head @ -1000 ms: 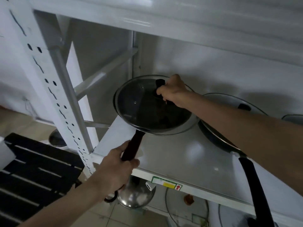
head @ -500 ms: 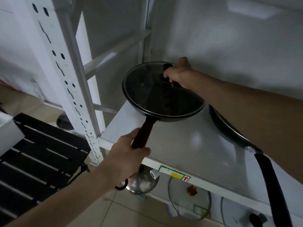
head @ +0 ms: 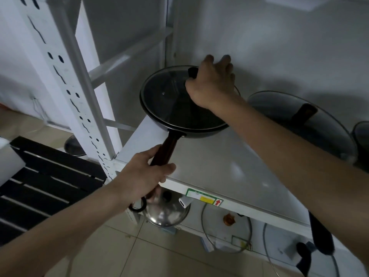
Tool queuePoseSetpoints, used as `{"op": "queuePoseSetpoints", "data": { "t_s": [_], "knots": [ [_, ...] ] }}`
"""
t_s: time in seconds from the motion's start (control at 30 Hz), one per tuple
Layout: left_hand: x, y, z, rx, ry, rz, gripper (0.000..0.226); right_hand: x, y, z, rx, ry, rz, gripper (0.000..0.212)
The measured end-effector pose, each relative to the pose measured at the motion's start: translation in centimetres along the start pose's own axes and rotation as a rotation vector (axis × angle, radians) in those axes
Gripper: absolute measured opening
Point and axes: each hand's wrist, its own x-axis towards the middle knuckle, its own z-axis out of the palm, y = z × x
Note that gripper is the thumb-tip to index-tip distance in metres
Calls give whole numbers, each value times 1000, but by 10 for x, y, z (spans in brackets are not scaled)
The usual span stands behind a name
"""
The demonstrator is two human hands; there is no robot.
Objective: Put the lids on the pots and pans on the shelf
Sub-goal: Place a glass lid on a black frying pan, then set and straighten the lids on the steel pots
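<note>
Pan point(head: 159, 118) sits at the left end of the white shelf point(head: 229, 168), its glass lid point(head: 169, 100) seated on the rim. Left hand point(head: 142, 175) is wrapped tight around the pan's dark handle point(head: 166, 148), which juts out over the shelf's front edge. Right hand point(head: 211, 84) rests over the lid's black knob point(head: 192, 71), fingers loosened and spread rather than clenched. Another lidded pan point(head: 299, 120) stands on the shelf, just right of the first.
</note>
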Motion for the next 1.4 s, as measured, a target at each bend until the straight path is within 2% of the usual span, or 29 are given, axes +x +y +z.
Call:
{"op": "queuePoseSetpoints", "data": {
  "t_s": [0.07,0.13,0.2,0.3,0.33,0.4,0.5,0.6,0.7,0.8,0.9,1.0,1.07,1.17,1.27,1.33,1.4],
  "knots": [
    [-6,1,-7,-63,-46,-23,42,-48,-5,-13,141,137,-140,33],
    [-11,-7,-14,-197,-61,-115,52,-107,-4,-17,382,207,-285,17],
    [-14,-31,-19,-342,37,-204,47,-169,1,-10,539,65,-468,18],
    [-27,-94,-23,-328,153,-334,42,-238,34,32,441,-178,-835,8],
    [-34,-116,-22,-276,181,-393,39,-253,52,52,388,-276,-887,5],
    [-42,-152,-18,-212,235,-487,32,-277,88,86,312,-492,-808,3],
    [-49,-184,-5,-189,289,-575,28,-295,137,130,241,-655,-503,16],
    [-33,-202,10,-185,294,-558,21,-291,176,163,217,-615,-299,22],
    [-4,-216,19,-163,290,-552,18,-276,193,200,286,-533,-185,21],
    [48,-233,17,-140,270,-409,18,-240,186,248,342,-389,-205,19],
    [94,-256,19,-146,273,-282,9,-205,163,302,220,-328,-260,18],
    [149,-272,21,-78,282,-139,14,-167,151,357,89,-220,-372,14],
    [182,-281,23,-88,284,-61,20,-150,152,384,-2,-246,-407,19],
    [226,-297,24,-106,326,68,28,-138,161,415,-87,-378,-380,38],
    [263,-321,19,-88,336,127,26,-136,166,441,-158,-499,-403,54],
    [287,-329,13,-46,330,134,23,-136,167,454,-193,-562,-429,57],
    [312,-330,6,-13,342,156,20,-132,166,462,-208,-551,-456,54]
  ]
}}
